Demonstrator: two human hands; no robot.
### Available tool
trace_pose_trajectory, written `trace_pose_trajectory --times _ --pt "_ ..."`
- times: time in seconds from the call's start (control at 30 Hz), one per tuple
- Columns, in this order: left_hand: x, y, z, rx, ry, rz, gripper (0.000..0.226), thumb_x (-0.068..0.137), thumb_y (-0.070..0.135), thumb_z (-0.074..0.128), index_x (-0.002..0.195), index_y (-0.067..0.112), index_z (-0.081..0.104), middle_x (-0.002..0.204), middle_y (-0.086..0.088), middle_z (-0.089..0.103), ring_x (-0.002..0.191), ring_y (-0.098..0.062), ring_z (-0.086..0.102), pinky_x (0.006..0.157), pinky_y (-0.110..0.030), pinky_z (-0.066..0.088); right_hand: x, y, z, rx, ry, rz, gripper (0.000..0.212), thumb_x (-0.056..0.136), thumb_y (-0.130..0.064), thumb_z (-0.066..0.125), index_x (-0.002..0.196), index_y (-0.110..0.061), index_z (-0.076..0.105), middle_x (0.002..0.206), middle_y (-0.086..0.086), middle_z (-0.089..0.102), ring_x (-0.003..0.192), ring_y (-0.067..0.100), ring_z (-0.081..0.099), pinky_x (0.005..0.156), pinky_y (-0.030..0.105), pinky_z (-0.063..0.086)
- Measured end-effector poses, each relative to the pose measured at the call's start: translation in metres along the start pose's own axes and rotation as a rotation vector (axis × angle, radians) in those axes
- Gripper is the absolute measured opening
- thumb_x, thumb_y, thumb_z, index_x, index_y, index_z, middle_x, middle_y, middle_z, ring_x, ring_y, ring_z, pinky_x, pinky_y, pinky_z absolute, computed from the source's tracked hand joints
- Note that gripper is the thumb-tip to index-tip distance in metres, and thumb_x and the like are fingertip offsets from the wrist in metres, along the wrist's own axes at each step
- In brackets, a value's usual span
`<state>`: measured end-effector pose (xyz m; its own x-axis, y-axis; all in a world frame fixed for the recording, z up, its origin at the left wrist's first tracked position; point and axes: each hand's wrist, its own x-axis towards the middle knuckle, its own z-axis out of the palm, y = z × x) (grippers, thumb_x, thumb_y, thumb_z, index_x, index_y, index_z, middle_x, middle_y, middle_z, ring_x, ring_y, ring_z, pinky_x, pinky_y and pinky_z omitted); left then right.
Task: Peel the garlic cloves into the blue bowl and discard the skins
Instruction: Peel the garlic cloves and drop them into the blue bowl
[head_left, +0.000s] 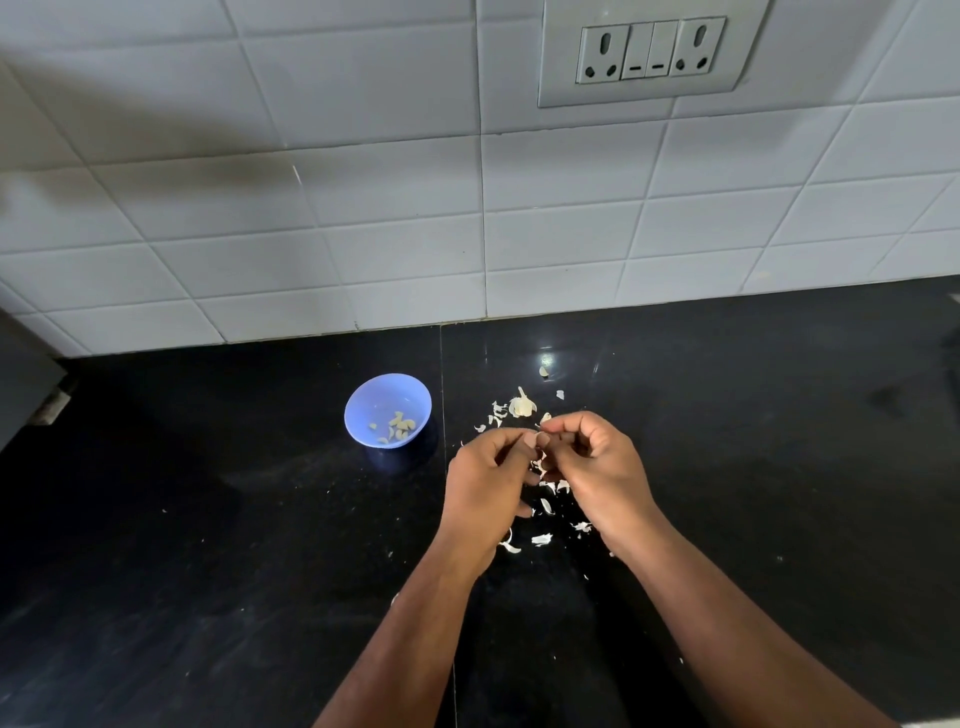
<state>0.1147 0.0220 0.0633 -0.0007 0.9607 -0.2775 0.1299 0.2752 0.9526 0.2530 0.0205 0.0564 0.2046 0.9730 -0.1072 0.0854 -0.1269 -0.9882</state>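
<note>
Both hands meet over the black surface (208, 519), fingers curled inward and fingertips pressed together around something small. The left hand (488, 483) and right hand (597, 467) seem to be pinching a garlic clove between them, though the clove itself is almost wholly hidden behind the thumbs and cannot be made out clearly. Just beyond the hands lies what remains of the garlic bulb (521, 405), pale and papery, with loose skins (540, 539) scattered around and below the hands across the surface. The blue bowl (363, 402) sits to the left, apart from the hands, and holds a small cluster of peeled cloves (397, 428) in its bottom. Judging by this, peeling is well under way but not finished — the bulb piece is not yet stripped and no skins have been gathered for discarding. A clove is light, firm and small, so it wants a pinch grip at its two ends, with a nail working the skin loose at the root end; once bare it turns a little sticky and slick and could slip from the fingers. The skins are dry, weightless and brittle — they tear into flakes and drift at the slightest breath, so they are better swept together with the edge of a hand than picked up one by one.
</note>
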Motion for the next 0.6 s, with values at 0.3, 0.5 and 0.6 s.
trace_pose_trajectory --times 0.3,0.5,0.6 --pt "0.0 -0.003 0.008 -0.067 0.119 0.043 0.01 0.102 0.018 0.068 0.098 0.022 0.076 0.081 -0.003 0.077 0.07 -0.013 0.071 0.052 -0.027 0.052 -0.007 -0.006 0.006 0.165 -0.032 0.082 0.011 0.1 -0.008 0.067 0.102 -0.011 0.077 0.09 0.009 0.078 0.076 0.018 0.071 0.076 0.033 0.064" --pt "-0.001 -0.004 0.013 -0.07 0.152 0.072 0.012 0.103 0.017 0.066 0.097 0.023 0.074 0.079 0.005 0.076 0.07 -0.008 0.072 0.06 -0.034 0.059 -0.009 -0.006 0.009 0.253 0.013 0.096 0.011 0.1 -0.004 0.066 0.101 -0.007 0.077 0.083 0.005 0.077 0.071 0.014 0.07 0.068 0.024 0.059" --pt "-0.002 -0.005 0.015 -0.11 0.164 0.055 0.011 0.104 0.016 0.066 0.098 0.021 0.073 0.076 0.004 0.074 0.065 -0.006 0.067 0.056 -0.03 0.056 -0.008 -0.004 0.013 0.255 0.027 0.111 0.012 0.1 -0.004 0.064 0.099 -0.006 0.076 0.08 0.004 0.075 0.07 0.015 0.067 0.066 0.024 0.057"
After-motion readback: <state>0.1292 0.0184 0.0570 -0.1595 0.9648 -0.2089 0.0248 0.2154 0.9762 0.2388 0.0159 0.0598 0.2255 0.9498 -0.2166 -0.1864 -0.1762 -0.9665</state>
